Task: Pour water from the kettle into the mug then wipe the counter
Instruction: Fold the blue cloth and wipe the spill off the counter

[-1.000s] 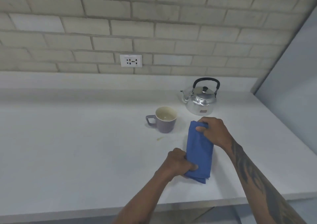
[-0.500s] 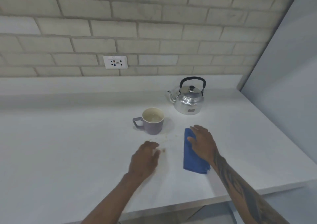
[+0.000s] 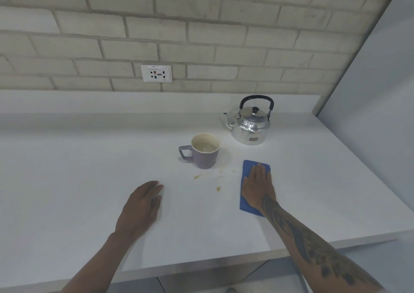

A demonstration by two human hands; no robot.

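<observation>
A silver kettle (image 3: 249,124) with a black handle stands upright at the back right of the white counter (image 3: 78,180). In front of it, to the left, is a purple mug (image 3: 202,153) holding pale liquid. Small brownish spill marks (image 3: 208,177) lie on the counter just in front of the mug. A folded blue cloth (image 3: 246,171) lies flat to the right of the spill, and my right hand (image 3: 257,186) presses flat on it, fingers extended. My left hand (image 3: 141,205) rests palm down on the bare counter to the left of the spill, holding nothing.
A brick wall with a white power socket (image 3: 156,73) runs behind the counter. A grey panel (image 3: 369,91) closes off the right side. The counter's front edge (image 3: 201,268) runs just below my forearms.
My left hand let go of the cloth and moved left onto the bare counter. My right hand laid the cloth flat and now presses on it with an open palm.
</observation>
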